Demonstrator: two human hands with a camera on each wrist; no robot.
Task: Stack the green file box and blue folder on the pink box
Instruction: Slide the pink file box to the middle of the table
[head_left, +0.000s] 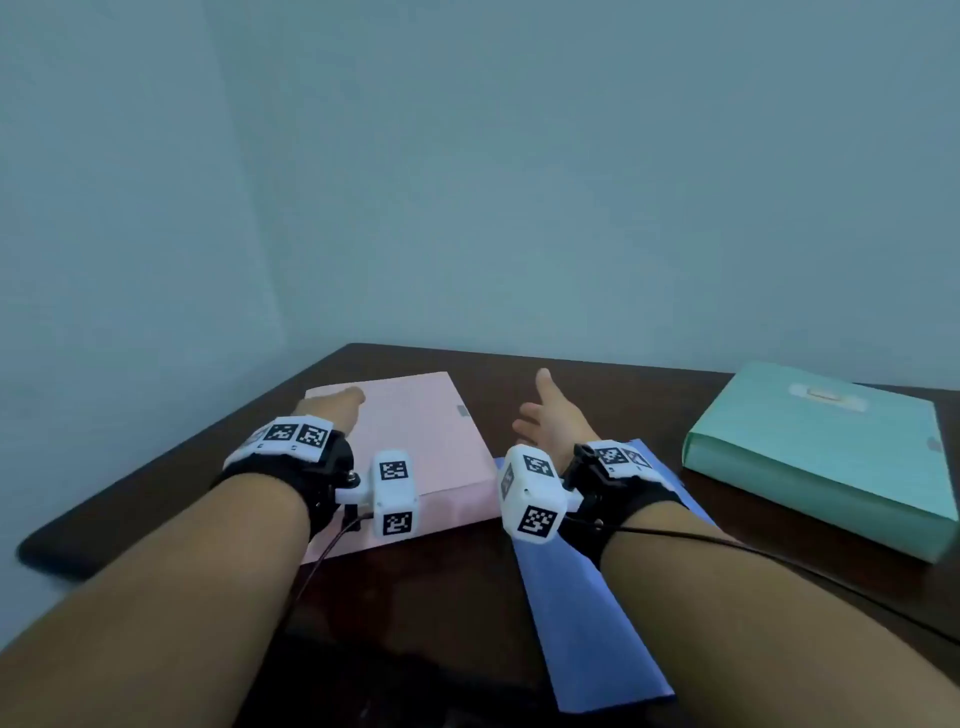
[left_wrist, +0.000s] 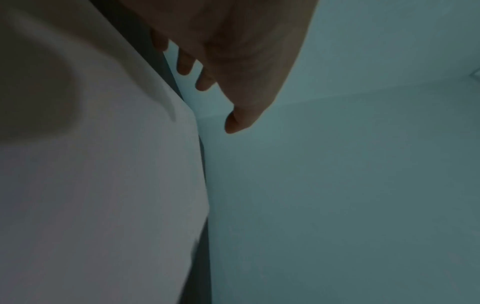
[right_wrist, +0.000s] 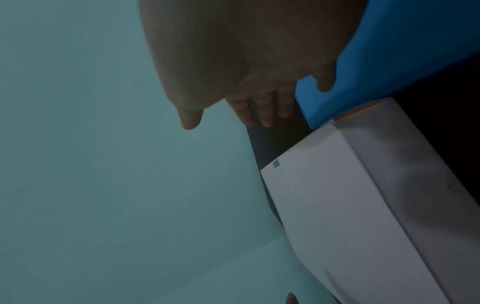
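The green box (head_left: 826, 457) lies flat on my right, well apart from the pink box (head_left: 415, 441) on my left. The blue folder (head_left: 587, 603) lies between them, pointing away from me. My right hand (head_left: 550, 415), fingers spread and empty, is nearest it; my left hand (head_left: 337, 408), fingers loose and empty, is over the pink box.

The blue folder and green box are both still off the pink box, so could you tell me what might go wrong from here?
1. The blue folder hangs over the table's near edge under the right hand's forearm; a careless lift could push it off.
2. The green box lies far right; a one-handed grab may tip it.
3. A wrist cable could snag it.
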